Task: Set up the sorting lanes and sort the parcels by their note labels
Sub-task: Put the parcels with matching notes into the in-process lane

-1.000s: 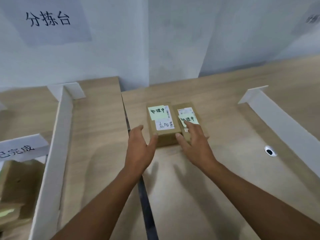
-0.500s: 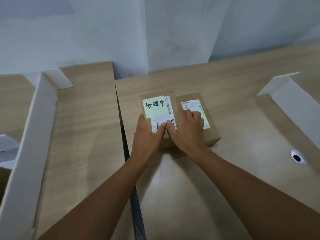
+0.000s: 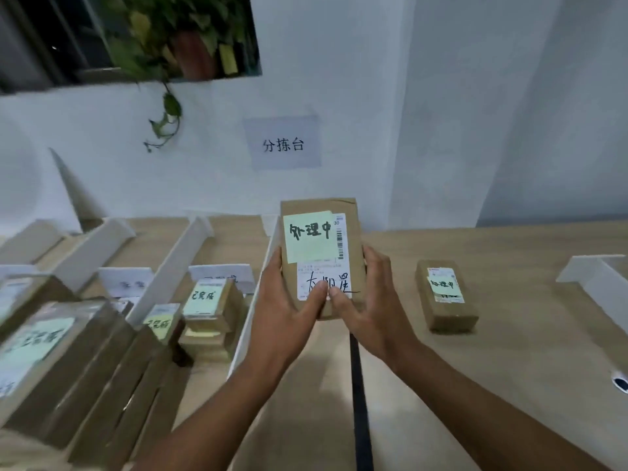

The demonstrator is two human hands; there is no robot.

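My left hand [image 3: 282, 300] and right hand [image 3: 372, 300] grip a parcel [image 3: 323, 263] by its sides, thumbs meeting on its white label, holding it up over the table [image 3: 509, 362], face toward me. A green note [image 3: 307, 236] covers its upper part. Just left of my left hand runs a white divider [image 3: 244, 334], and beyond it lie stacked parcels [image 3: 210, 302] with green notes. To the right, a second parcel [image 3: 445, 297] lies flat on the table.

A potted plant [image 3: 192, 45] stood in the window [image 3: 51, 39], one vine [image 3: 168, 119] trailing down the white wall. Below it hung a paper sign [image 3: 282, 144] reading 分拣台. The wooden table [image 3: 509, 362] had a dark seam [image 3: 358, 402] and a cable hole [image 3: 621, 384] near its right edge.
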